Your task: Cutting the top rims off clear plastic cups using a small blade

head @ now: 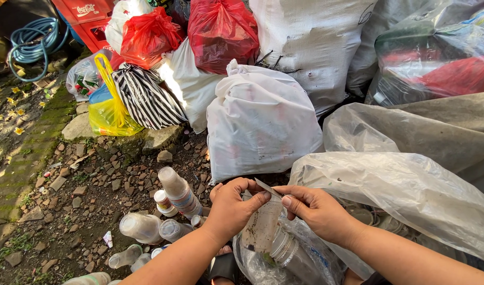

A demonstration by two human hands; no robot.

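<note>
Left hand (232, 203) is closed around the rim of a clear plastic cup (261, 227), thumb and fingers curled over its top. Right hand (311, 207) pinches a thin foil lid (267, 188) at the cup's mouth between thumb and forefinger. The cup stands upright above an open clear bag (295, 261) of similar cups. Left of the hands, loose cups (163, 221) lie on the stony ground (89, 190). A tied white sack (260, 124) sits just behind.
</note>
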